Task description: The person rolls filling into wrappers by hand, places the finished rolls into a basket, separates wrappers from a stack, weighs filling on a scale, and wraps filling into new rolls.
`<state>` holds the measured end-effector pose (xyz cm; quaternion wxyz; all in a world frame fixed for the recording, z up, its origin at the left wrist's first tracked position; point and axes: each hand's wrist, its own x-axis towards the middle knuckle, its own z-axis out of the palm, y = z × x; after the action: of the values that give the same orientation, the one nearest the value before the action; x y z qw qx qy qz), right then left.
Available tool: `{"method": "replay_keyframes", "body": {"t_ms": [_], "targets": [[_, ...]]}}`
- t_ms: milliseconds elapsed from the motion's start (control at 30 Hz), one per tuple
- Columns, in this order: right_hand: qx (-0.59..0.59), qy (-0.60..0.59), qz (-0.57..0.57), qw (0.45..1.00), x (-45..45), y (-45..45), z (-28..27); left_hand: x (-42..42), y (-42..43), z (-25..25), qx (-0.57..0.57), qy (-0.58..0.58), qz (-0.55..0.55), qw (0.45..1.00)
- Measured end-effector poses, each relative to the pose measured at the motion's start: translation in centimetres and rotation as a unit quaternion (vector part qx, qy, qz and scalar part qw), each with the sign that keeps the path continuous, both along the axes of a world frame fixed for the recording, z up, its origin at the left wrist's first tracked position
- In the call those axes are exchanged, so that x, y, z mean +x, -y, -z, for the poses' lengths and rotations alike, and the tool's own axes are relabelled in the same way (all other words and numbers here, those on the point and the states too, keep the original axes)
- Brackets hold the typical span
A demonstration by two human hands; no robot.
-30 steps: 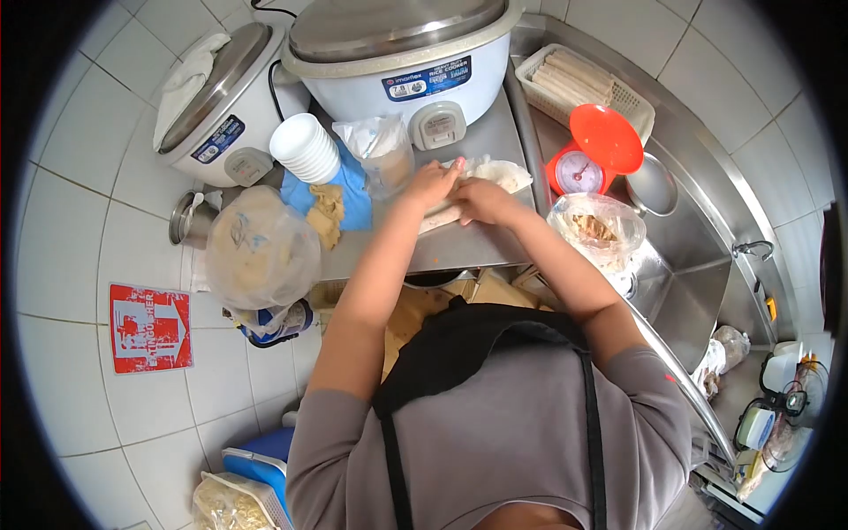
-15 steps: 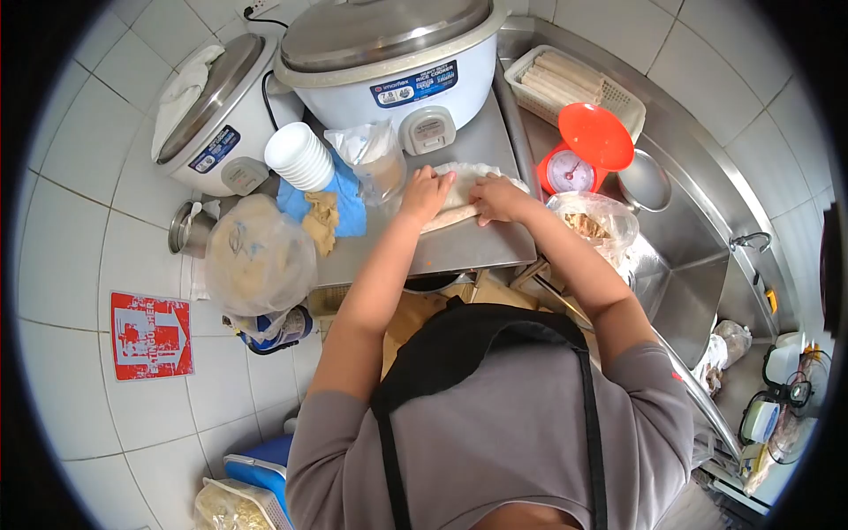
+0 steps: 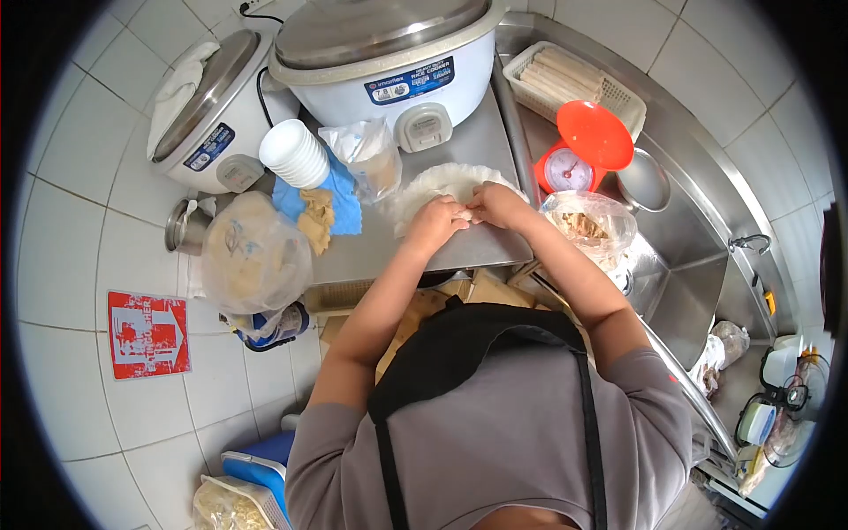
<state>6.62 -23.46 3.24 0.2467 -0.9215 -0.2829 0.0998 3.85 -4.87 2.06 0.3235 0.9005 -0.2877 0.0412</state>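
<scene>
A thin white round wrapper sheet [image 3: 450, 179] lies spread on the steel tabletop [image 3: 397, 252], partly under my hands. My left hand [image 3: 436, 223] is at its near edge, fingers bent and pressed together. My right hand [image 3: 500, 205] meets it from the right, fingertips curled down at the same edge. Both hands pinch the wrapper's near edge, almost touching each other. Whatever lies under the fingers is mostly hidden. Just beyond my left hand stands a clear plastic bag [image 3: 371, 163] with pale contents.
Two rice cookers [image 3: 468, 84] stand behind. Stacked white bowls [image 3: 295, 155], a blue cloth [image 3: 346, 208] and a brown cloth [image 3: 315, 223] sit left, near a bagged pale round stack [image 3: 256, 256]. Rightward are a red scale [image 3: 568, 170], a bag of brown filling [image 3: 587, 221] and a basket [image 3: 634, 124] of rolls.
The wrapper was bunched behind a long pale roll under my hands; now it lies spread wider and that roll is hidden. My hands have drawn together at the near edge.
</scene>
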Motion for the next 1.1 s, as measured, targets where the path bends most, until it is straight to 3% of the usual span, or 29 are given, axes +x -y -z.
{"method": "replay_keyframes", "body": {"t_ms": [133,233,467,533,567,600,667,700,800,933,1100], "targets": [[0.003,0.044,-0.024,0.999,-0.4,0.9,0.4,-0.9,-0.8,-0.1,-0.008,-0.010,-0.001,1.000],[0.000,-0.020,0.000,1.000,-0.6,2.0,-0.7,-1.4,-2.8,0.1,-0.035,-0.019,-0.008,0.999],[-0.029,0.021,0.010,0.999,-0.8,3.3,-0.5,-2.5,-5.7,-1.0,-0.036,-0.031,-0.003,0.999],[-0.079,0.035,-0.005,0.996,-1.4,1.8,-2.1,-1.6,-5.5,0.1,-0.045,0.030,-0.021,0.998],[-0.038,0.073,-0.029,0.996,-1.3,0.9,-1.3,-0.9,-5.4,0.7,-0.050,0.060,-0.030,0.997],[0.028,0.112,-0.049,0.992,-1.1,-0.5,0.0,0.1,-5.1,0.5,-0.087,-0.014,-0.039,0.995],[0.085,0.051,-0.081,0.992,-1.5,-3.8,-0.2,2.8,-4.1,0.0,-0.162,-0.164,-0.063,0.971],[0.153,0.053,-0.094,0.982,-1.6,-5.3,0.6,4.0,-3.9,0.5,-0.146,-0.176,-0.067,0.971],[0.090,0.097,-0.097,0.986,-1.8,-7.8,1.2,6.8,-3.8,2.0,-0.107,-0.212,-0.076,0.968],[-0.003,0.010,-0.100,0.995,-2.0,-8.2,0.0,7.4,-4.0,2.7,-0.076,-0.262,-0.074,0.959],[0.009,0.013,-0.113,0.994,-2.1,-9.6,-0.2,6.5,-3.9,1.3,-0.087,-0.239,-0.079,0.964]]}}
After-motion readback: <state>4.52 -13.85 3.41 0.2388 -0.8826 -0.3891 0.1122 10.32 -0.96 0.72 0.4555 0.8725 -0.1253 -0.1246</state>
